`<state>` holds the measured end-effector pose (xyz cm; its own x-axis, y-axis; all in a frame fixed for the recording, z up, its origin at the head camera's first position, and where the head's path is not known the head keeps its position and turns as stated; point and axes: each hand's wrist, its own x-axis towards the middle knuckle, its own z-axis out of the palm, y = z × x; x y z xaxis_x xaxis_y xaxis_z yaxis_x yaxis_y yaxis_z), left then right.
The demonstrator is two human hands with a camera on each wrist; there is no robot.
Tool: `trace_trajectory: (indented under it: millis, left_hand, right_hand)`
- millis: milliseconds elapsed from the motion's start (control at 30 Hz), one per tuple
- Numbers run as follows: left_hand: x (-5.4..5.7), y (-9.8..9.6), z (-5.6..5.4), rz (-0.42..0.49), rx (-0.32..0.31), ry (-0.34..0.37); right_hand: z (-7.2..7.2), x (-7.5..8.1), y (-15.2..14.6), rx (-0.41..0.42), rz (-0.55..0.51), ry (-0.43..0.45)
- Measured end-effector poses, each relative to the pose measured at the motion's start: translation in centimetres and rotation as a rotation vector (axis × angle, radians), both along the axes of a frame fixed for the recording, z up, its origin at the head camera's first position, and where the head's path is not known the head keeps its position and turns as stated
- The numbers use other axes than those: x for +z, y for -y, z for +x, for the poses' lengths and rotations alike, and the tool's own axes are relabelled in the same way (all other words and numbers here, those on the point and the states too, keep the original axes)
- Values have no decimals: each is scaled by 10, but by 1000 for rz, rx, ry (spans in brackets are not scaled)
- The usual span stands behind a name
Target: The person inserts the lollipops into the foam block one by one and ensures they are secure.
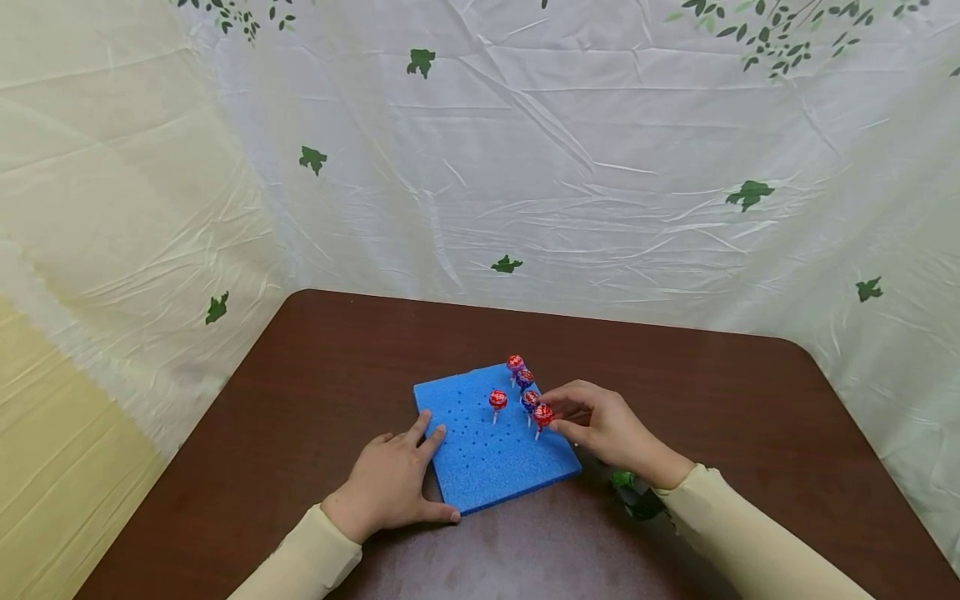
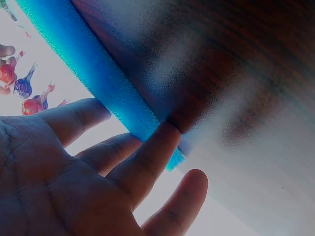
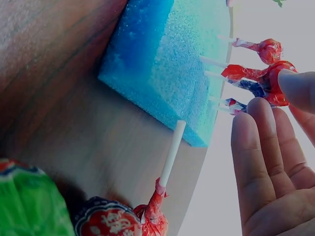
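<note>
A blue foam board (image 1: 480, 462) dotted with small holes lies on the table. Several wrapped lollipops stand in it on white sticks: a red lollipop (image 1: 498, 402) apart from the others, and a row along the right side with a purple lollipop (image 1: 524, 380) among them. My right hand (image 1: 611, 423) pinches the head of the nearest red lollipop (image 1: 543, 415) of that row; its stick meets the foam in the right wrist view. With fingers spread, my left hand (image 1: 393, 479) rests against the board's left edge, fingertips touching the foam (image 2: 133, 105).
Near my right wrist lie more lollipops: a green-wrapped lollipop (image 3: 32, 204) and a red and blue lollipop (image 3: 108, 219), close to the board's corner. The brown table (image 1: 337, 358) extends around the board. A white curtain (image 1: 570, 192) with green leaves hangs behind it.
</note>
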<state>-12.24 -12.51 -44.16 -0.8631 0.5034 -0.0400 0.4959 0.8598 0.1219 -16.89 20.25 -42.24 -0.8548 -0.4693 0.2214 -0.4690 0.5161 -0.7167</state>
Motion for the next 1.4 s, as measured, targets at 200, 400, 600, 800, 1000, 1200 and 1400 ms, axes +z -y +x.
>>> trace_trajectory:
  millis: [200,400,600,800,1000,1200,1400]
  left_hand:
    - [1,-2,0,0,5,2]
    - [1,-3,0,-4,11,4]
    - [1,-2,1,-3,5,-1]
    - [1,0,2,9,0,0]
    - [0,2,3,10,-8,-8]
    - [-2,5,5,17,-21,-14]
    - [-3,8,5,13,-30,-16]
  right_hand:
    - [-2,0,-6,15,-2,16]
    - [-6,5,-17,-4,10,7]
    - [-7,8,-29,-64,33,33]
    - [-7,8,-38,-104,60,51]
    - [-8,2,-46,-126,79,41]
    - [-5,-4,-51,-138,92,46]
    - [-1,-9,-53,-158,104,43]
